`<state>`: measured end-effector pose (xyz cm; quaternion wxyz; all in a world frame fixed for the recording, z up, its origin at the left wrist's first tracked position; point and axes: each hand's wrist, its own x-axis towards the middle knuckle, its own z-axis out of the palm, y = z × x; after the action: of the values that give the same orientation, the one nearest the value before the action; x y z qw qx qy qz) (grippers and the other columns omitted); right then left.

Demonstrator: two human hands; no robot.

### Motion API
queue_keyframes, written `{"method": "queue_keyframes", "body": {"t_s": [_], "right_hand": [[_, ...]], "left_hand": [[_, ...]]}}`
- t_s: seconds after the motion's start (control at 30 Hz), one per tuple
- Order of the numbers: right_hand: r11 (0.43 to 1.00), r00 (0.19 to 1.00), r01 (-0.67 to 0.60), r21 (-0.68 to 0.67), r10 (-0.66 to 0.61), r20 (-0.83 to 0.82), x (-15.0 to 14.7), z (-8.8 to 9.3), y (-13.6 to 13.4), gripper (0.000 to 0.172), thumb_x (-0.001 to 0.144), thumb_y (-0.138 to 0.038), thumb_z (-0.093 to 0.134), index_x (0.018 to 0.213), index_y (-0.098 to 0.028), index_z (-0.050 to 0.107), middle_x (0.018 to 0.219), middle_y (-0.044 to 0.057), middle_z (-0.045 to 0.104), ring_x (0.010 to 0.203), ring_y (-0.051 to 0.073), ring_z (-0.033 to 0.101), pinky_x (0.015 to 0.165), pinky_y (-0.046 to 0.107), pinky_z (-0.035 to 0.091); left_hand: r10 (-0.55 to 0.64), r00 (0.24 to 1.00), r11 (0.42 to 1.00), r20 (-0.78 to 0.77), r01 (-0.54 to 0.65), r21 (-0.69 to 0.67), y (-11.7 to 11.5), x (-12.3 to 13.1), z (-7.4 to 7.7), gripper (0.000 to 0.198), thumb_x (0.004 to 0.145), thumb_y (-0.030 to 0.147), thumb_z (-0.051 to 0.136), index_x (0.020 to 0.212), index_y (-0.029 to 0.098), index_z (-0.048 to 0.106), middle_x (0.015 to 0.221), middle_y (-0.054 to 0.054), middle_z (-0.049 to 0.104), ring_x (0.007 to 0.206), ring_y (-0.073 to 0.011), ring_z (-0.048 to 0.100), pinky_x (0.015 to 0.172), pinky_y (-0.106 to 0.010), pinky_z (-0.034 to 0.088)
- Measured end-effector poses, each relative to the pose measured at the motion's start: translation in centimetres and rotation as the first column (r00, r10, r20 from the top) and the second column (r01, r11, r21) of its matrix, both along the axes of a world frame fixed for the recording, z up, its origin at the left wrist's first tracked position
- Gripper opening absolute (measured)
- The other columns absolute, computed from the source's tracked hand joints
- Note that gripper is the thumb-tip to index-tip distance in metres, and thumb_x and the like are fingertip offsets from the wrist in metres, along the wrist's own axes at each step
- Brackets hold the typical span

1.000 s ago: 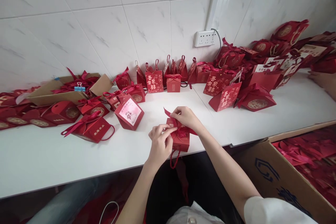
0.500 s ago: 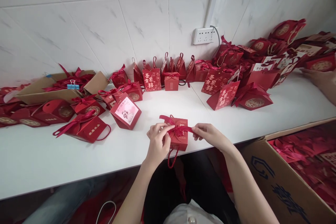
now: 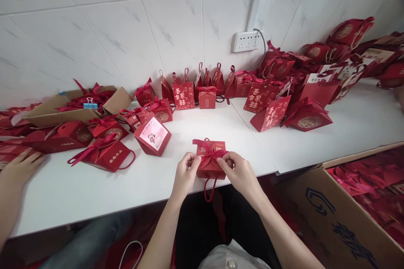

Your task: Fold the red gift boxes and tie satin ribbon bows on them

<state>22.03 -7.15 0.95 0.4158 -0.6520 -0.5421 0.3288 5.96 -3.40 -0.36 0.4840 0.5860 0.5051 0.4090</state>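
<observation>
White, grey-veined wall tiles (image 3: 170, 29) rise behind a long white tabletop (image 3: 142, 180). Close to its front edge, between the person's two hands, sits a small red cardboard gift box (image 3: 211, 172) with gold lettering, its red twisted-cord handle (image 3: 208, 200) hanging over the edge. On top of the box is a glossy red ribbon bow (image 3: 209, 154). The left hand (image 3: 186, 169) has its grip pinching the bow's left side between thumb and fingers; the right hand (image 3: 236, 168) has its grip pinching the right side likewise. Left of the box stands a red box with a pink picture panel (image 3: 155, 135). Farther left, a blue metal binder clip (image 3: 90, 104) sits on an open brown cardboard tray (image 3: 47, 111) holding red ribbons. Another person's hand (image 3: 25, 166) shows at the far left.
</observation>
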Motion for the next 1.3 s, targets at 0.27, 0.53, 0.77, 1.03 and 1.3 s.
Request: {"method": "queue_keyframes", "body": {"t_s": [0.27, 0.53, 0.77, 1.03, 1.3], "right_hand": [[0.987, 0.706, -0.151, -0.047, 0.074, -0.704, 1.7, -2.1, 1.4, 0.036, 0.065, -0.049, 0.072, 0.061, -0.017, 0.056, 0.061, -0.001, 0.053, 0.06, 0.012, 0.045, 0.062, 0.026, 0.036], [0.979, 0.496, -0.202, -0.015, 0.089, -0.864, 2.0, -3.0, 1.7, 0.033, 0.062, -0.041, 0.078, 0.055, -0.017, 0.056, 0.056, -0.003, 0.047, 0.055, 0.009, 0.039, 0.06, 0.024, 0.035], [0.982, 0.517, -0.189, 0.0, 0.1, -0.85, 2.1, -3.8, 1.8, 0.039, 0.06, -0.046, 0.076, 0.054, -0.018, 0.05, 0.054, -0.005, 0.04, 0.054, 0.01, 0.036, 0.056, 0.025, 0.034], [0.993, 0.893, -0.029, 0.114, 0.076, -0.444, 4.9, -3.6, 2.6, 0.048, 0.067, -0.067, 0.06, 0.067, -0.019, 0.055, 0.063, -0.001, 0.051, 0.061, 0.014, 0.047, 0.061, 0.027, 0.04], [0.982, 0.929, -0.167, 0.084, 0.185, -0.322, 4.2, -3.3, 0.8, 0.052, 0.088, -0.059, 0.036, 0.117, -0.02, 0.054, 0.116, 0.01, 0.061, 0.104, 0.023, 0.058, 0.091, 0.037, 0.043]], "left_hand": [[-0.01, 0.98, 0.999, 0.198, 0.019, -0.042, 0.4, 0.0, -1.5, 0.031, 0.082, 0.041, 0.053, 0.065, 0.019, 0.041, 0.063, 0.004, 0.037, 0.06, -0.0102, 0.034, 0.058, -0.021, 0.031], [0.02, 0.994, 0.999, 0.109, -0.024, 0.031, 0.4, 0.1, -1.9, 0.031, 0.083, 0.045, 0.049, 0.066, 0.019, 0.042, 0.062, 0.004, 0.035, 0.057, -0.0106, 0.033, 0.055, -0.022, 0.031], [0.055, 0.994, 0.995, 0.099, -0.062, 0.075, 0.2, 0.6, -1.9, 0.032, 0.084, 0.045, 0.046, 0.066, 0.02, 0.04, 0.062, 0.004, 0.036, 0.057, -0.0109, 0.036, 0.056, -0.022, 0.035], [0.043, 0.997, 0.999, 0.058, -0.042, -0.018, 0.2, 0.1, -2.0, 0.037, 0.071, 0.046, 0.065, 0.09, 0.02, 0.048, 0.086, -0.001, 0.053, 0.076, -0.0143, 0.053, 0.067, -0.025, 0.044], [-0.306, 0.95, 0.952, -0.056, 0.306, -0.007, 4.5, 0.2, 0.4, 0.026, 0.076, 0.036, 0.061, 0.095, 0.019, 0.06, 0.103, -0.007, 0.064, 0.099, -0.0209, 0.058, 0.087, -0.033, 0.044]]}}
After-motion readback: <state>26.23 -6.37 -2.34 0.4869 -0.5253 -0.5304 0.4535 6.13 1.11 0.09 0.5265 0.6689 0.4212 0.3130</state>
